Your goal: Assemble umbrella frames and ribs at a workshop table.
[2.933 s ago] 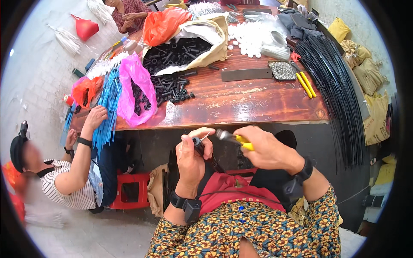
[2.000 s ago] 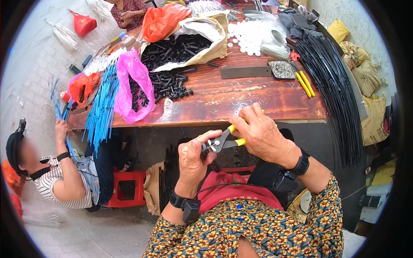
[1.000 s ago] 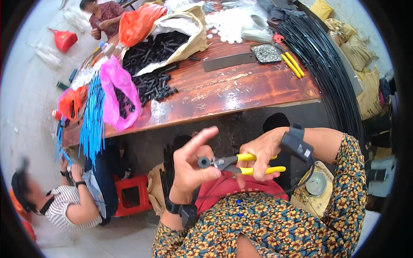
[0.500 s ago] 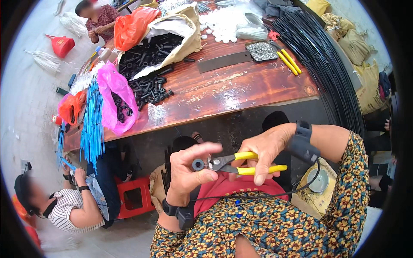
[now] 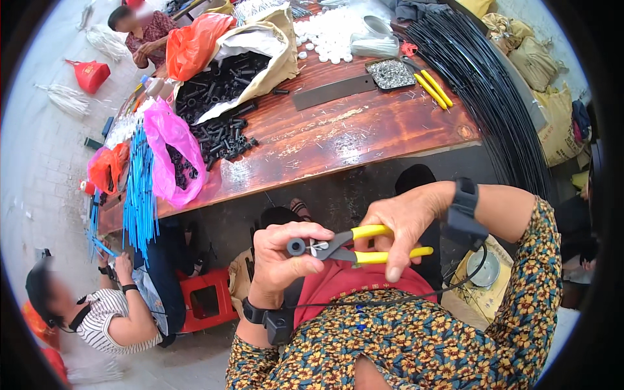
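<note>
Centrally, my left hand (image 5: pixel 278 257) grips a short black tube (image 5: pixel 296 247) between thumb and fingers; its round open end faces the viewer, while the rest is lost behind my fingers. My right hand (image 5: pixel 411 224) is closed around the yellow handles of a pair of pliers (image 5: pixel 339 247), some fingers being hidden behind them. At the dark head of the pliers, just beside the tube's end, is a small shiny piece (image 5: pixel 316 247); whether the jaws bite on it I cannot tell. Tube and pliers are above my lap, just off the near edge of the wooden table (image 5: pixel 325 146).

On the table, a cream sack (image 5: pixel 276 55) lies open, holding black bolt-like pieces (image 5: pixel 224 81), with more spilled before its mouth; its depth is concealed. A pink bag (image 5: pixel 159 127) holds similar dark pieces, seen only through its opening. An orange bag (image 5: pixel 198 45) rests against the sack, its contents hidden. A small black tray (image 5: pixel 394 88) contains silvery bits too fine to separate, and a second pair of pliers (image 5: pixel 434 90) lies beside it. Near my right sleeve is a pale bowl (image 5: pixel 484 276), its contents unclear. At upper left, the orange bag and sack partly cover a co-worker (image 5: pixel 156 36).
</note>
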The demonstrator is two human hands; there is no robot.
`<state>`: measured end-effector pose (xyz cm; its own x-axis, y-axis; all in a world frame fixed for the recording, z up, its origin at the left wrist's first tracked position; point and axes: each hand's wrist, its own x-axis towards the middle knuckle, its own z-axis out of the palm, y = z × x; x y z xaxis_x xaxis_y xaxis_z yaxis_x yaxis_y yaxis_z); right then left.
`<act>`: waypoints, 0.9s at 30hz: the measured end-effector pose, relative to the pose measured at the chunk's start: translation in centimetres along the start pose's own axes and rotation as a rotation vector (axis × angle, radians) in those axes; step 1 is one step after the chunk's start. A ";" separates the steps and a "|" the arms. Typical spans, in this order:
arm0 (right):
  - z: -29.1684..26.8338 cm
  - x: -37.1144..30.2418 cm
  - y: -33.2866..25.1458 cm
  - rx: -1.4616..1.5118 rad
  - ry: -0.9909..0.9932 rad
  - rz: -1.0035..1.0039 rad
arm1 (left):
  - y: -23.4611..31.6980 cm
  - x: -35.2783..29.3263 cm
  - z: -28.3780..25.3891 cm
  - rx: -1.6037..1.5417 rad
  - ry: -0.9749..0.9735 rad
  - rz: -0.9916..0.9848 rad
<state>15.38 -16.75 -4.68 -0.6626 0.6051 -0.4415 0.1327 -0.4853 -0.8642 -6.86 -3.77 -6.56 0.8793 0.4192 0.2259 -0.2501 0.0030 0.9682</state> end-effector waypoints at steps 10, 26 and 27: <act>-0.2 -0.2 -0.2 -0.297 0.211 -0.102 | -0.1 1.6 1.3 -0.002 0.113 -0.003; 1.8 2.2 -0.1 -1.317 1.224 -0.303 | -0.8 2.9 1.6 -0.212 0.507 -0.158; 1.9 2.3 0.0 -1.317 1.223 -0.302 | -1.0 3.0 1.6 -0.222 0.512 -0.157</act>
<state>12.51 -16.58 -5.25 0.0004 0.9317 0.3634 0.9549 0.1075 -0.2766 -3.36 -4.00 -6.66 0.6183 0.7842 -0.0528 -0.2601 0.2675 0.9278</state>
